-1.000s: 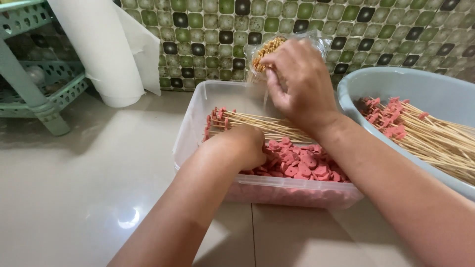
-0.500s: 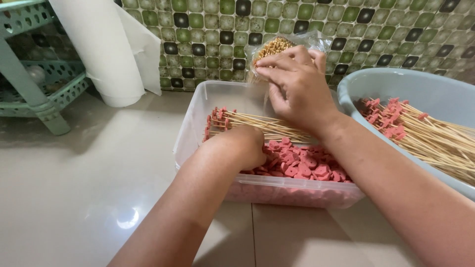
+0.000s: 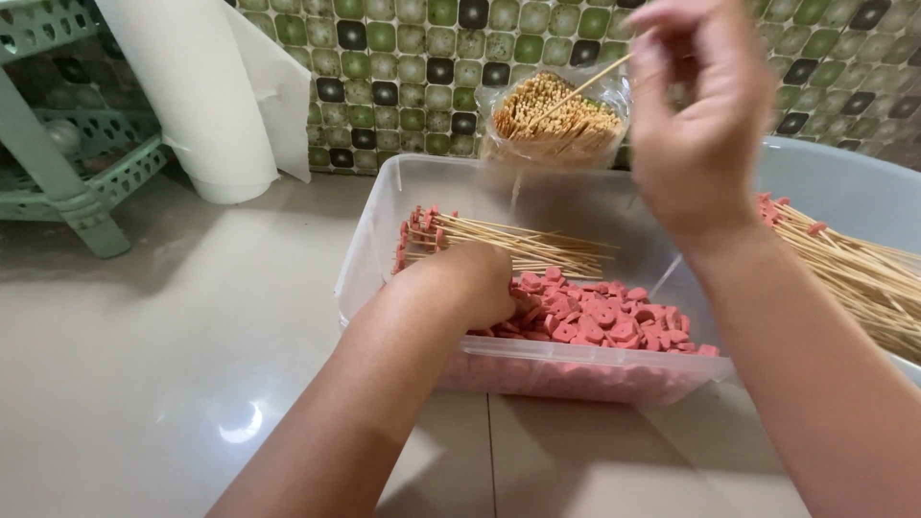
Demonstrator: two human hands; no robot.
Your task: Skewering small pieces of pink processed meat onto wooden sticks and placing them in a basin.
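My right hand [image 3: 696, 115] is raised above the clear plastic tub [image 3: 369, 240], pinching one thin wooden skewer [image 3: 576, 91] whose far end points down at the bag of bare skewers [image 3: 556, 120] by the wall. My left hand [image 3: 470, 283] reaches down into the tub, fingers buried in the pile of pink sausage slices [image 3: 600, 321]; what it grips is hidden. Finished skewers with pink pieces on their tips [image 3: 499, 245] lie across the tub behind that hand.
A blue-grey basin [image 3: 854, 192] at right holds several loaded skewers [image 3: 854, 273]. A white paper roll [image 3: 197, 96] and a green plastic rack [image 3: 67, 144] stand at left by the green tiled wall. The floor is glossy beige tile [image 3: 173, 364].
My right hand has lifted up and away from the skewer bag, drawing out a single skewer. The left hand has stayed in the sausage slices.
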